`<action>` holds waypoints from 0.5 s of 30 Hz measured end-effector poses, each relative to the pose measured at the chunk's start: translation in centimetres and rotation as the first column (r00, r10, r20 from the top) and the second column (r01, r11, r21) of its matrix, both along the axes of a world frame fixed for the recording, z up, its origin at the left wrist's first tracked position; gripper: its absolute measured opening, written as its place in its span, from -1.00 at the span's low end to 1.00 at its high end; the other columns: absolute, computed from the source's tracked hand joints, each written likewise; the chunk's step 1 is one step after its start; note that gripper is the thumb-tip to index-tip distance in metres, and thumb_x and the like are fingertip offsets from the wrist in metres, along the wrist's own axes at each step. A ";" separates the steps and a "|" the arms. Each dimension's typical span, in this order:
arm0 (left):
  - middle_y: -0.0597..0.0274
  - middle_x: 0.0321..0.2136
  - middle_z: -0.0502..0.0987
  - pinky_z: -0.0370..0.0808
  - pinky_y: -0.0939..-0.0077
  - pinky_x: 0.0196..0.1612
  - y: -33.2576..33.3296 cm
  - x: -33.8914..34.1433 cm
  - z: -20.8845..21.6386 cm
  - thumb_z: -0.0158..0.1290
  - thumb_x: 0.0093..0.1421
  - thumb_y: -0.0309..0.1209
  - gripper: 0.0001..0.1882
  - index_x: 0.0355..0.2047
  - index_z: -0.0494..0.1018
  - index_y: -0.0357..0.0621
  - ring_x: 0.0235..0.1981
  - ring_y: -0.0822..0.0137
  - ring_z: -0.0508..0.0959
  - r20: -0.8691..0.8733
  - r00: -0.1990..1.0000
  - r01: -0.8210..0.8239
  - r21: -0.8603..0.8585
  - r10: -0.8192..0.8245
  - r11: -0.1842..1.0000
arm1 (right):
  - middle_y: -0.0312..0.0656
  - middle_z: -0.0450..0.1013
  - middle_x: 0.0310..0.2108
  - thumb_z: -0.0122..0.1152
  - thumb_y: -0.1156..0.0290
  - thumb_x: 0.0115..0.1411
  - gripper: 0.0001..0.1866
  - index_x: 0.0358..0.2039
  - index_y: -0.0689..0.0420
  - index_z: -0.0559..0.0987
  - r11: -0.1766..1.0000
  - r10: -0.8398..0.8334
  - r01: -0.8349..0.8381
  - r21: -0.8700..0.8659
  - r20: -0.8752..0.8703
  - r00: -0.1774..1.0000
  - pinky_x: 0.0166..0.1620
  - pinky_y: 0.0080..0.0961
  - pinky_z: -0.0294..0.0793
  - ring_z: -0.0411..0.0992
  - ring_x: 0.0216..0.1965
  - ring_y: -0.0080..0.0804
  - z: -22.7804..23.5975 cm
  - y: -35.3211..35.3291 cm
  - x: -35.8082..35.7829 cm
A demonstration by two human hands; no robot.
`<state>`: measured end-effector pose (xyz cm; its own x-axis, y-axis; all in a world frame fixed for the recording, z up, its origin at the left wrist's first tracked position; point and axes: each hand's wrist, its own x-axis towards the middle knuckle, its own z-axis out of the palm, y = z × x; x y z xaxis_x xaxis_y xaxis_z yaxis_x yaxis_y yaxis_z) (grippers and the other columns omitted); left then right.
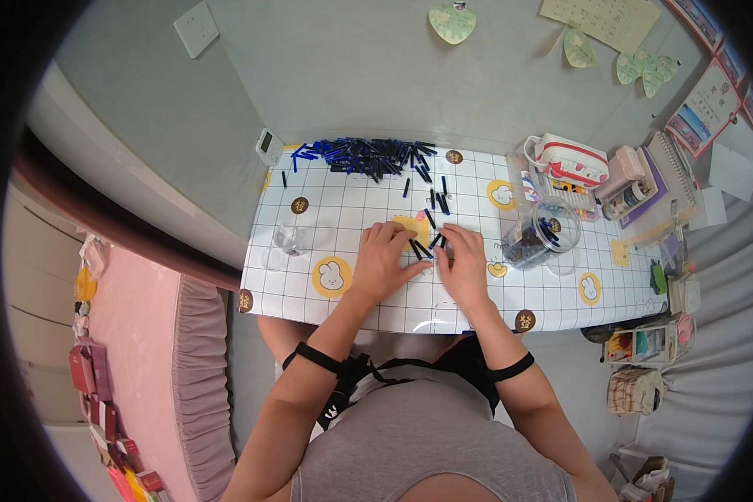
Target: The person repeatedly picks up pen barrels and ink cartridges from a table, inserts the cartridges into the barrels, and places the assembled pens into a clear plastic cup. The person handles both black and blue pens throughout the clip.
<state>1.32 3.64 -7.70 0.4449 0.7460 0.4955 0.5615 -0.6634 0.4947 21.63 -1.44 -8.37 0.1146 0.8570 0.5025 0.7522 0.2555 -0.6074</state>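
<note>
Short dark sticks that look like ink cartridges lie before me on the table; a few [420,249] sit between my hands. My left hand [383,258] rests beside them, thumb stretched away from the fingers, with nothing visibly gripped. My right hand [463,261] has its thumb and fingertips around a dark ink cartridge [436,241], partly hidden by the fingers. Just beyond are several loose cartridges [440,201]. A large heap of black and blue cartridges [372,156] lies at the table's back edge. To my right, a clear round jar [523,251] lies tilted with many cartridges inside.
A clear cup [289,240] stands left on the patterned tabletop [376,314]. By the wall are a small white timer [268,147], a white-and-red pouch [571,161] and a clear box with pens [571,199]. Notebooks [666,180] line the right side; a pink bed [142,335] is left.
</note>
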 end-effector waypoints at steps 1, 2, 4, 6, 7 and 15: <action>0.08 0.02 0.58 0.46 0.06 0.19 0.0 0.1 0.0 0.57 0.07 -0.08 -0.36 0.08 0.65 -0.14 0.06 -0.06 0.53 -0.001 1.000 -0.004 0.005 0.004 1.000 | -0.08 0.64 0.18 0.49 0.58 0.23 -0.61 0.09 0.22 0.71 1.000 0.014 -0.014 0.003 0.000 1.000 0.19 -0.18 0.60 0.54 0.11 0.02 0.1 0.0 -0.1; 0.08 0.02 0.58 0.46 0.06 0.18 0.0 0.2 0.0 0.57 0.06 -0.07 -0.35 0.08 0.65 -0.14 0.06 -0.06 0.54 -0.001 1.000 -0.009 0.009 0.009 1.000 | -0.09 0.64 0.18 0.48 0.59 0.23 -0.61 0.08 0.22 0.72 0.999 0.029 -0.029 0.014 0.002 1.000 0.18 -0.18 0.61 0.54 0.10 0.01 0.1 0.0 -0.1; 0.08 0.01 0.58 0.46 0.06 0.17 -0.1 0.3 0.1 0.57 0.07 -0.08 -0.36 0.07 0.65 -0.14 0.06 -0.05 0.54 -0.014 1.000 -0.013 0.011 0.013 1.000 | -0.10 0.65 0.17 0.46 0.61 0.24 -0.63 0.07 0.23 0.72 0.997 0.075 -0.075 -0.016 -0.002 0.997 0.15 -0.20 0.63 0.54 0.10 -0.01 0.2 0.0 0.0; 0.08 0.01 0.58 0.46 0.05 0.17 -0.1 0.3 0.1 0.56 0.09 -0.09 -0.37 0.07 0.65 -0.14 0.06 -0.05 0.54 -0.026 1.000 -0.016 0.009 0.016 1.000 | -0.11 0.66 0.16 0.44 0.63 0.24 -0.64 0.07 0.24 0.73 0.993 0.117 -0.116 -0.018 0.014 0.993 0.13 -0.21 0.65 0.55 0.10 -0.02 0.3 0.0 0.0; 0.08 0.02 0.58 0.46 0.05 0.17 -0.2 0.3 0.1 0.56 0.09 -0.10 -0.38 0.07 0.65 -0.15 0.06 -0.05 0.54 -0.033 0.999 -0.016 0.007 0.016 1.000 | -0.11 0.66 0.15 0.43 0.65 0.24 -0.65 0.06 0.24 0.73 0.991 0.135 -0.134 -0.010 0.031 0.990 0.12 -0.22 0.65 0.55 0.09 -0.03 0.3 0.0 0.0; 0.05 0.06 0.58 0.47 0.04 0.20 -0.2 0.0 -0.3 0.56 0.10 -0.20 -0.40 0.09 0.64 -0.15 0.08 -0.07 0.53 0.015 0.999 0.034 -0.017 -0.033 0.999 | -0.07 0.64 0.06 0.40 0.71 0.24 -0.65 0.04 0.23 0.74 0.995 0.096 -0.095 0.018 -0.098 0.991 0.09 -0.19 0.63 0.54 0.04 -0.01 0.0 -0.1 0.1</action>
